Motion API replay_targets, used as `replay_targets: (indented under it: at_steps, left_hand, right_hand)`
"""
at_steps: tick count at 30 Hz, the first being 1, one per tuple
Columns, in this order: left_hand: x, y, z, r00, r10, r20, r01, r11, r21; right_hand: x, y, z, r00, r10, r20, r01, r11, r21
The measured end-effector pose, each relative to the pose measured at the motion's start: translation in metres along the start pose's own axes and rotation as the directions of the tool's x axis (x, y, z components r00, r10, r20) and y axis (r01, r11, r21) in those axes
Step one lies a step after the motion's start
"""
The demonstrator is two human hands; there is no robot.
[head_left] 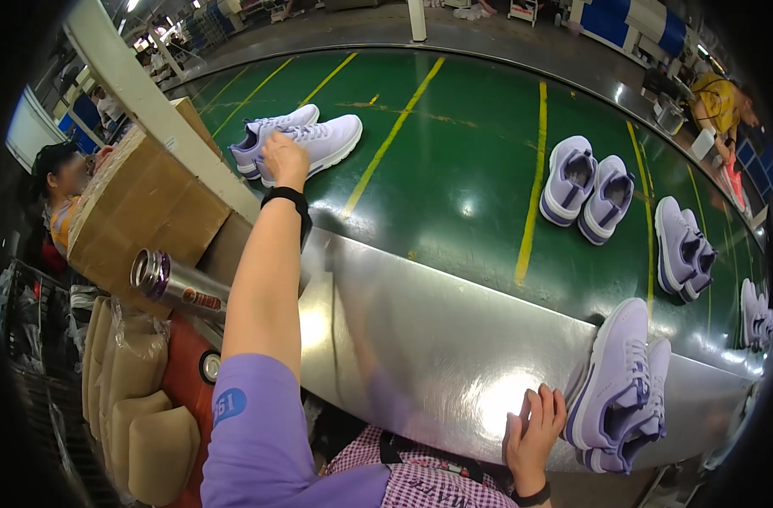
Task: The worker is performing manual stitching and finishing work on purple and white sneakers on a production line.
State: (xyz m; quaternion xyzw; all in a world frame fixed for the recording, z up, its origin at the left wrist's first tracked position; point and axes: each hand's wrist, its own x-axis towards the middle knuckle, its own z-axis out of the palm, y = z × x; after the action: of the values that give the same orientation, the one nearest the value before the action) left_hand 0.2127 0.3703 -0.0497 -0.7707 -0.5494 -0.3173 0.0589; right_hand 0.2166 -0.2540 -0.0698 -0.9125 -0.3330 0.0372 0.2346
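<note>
At the far left, my left hand [285, 159] reaches over the green belt, its fingers closed on the collar of a lavender sneaker [331, 140]. That sneaker's mate [249, 142] lies just behind and beside it, partly covered by the hand. My right hand [535, 432] holds nothing; its fingers are stretched out above the front of the metal ledge [437, 313]. Just right of those fingers, apart from them as far as I can see, a lavender sneaker [611, 372] stands on the ledge with another sneaker [653, 394] partly hidden behind it.
Yellow lines cross the green belt [454, 186]. Several more lavender sneakers [568, 182] stand in pairs toward the right. On my left are a steel flask [179, 284], a cardboard box [149, 207], beige padded pieces [162, 449] and a post [162, 110]. People work at both sides.
</note>
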Motion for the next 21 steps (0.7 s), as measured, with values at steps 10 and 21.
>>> replay_targets:
  at_steps: [10, 21]
  left_hand:
    - [0.063, -0.055, 0.044, 0.948, -0.241, 0.206, 0.079, 0.810, 0.582]
    - [0.074, -0.057, 0.041, 0.875, -0.266, 0.405, -0.010, 0.825, 0.565]
  right_hand:
    - [0.000, -0.006, -0.008, 0.998, 0.000, 0.057, 0.003, 0.999, -0.054]
    - [0.012, -0.019, -0.009, 0.996, 0.012, 0.090, 0.001, 0.989, -0.149]
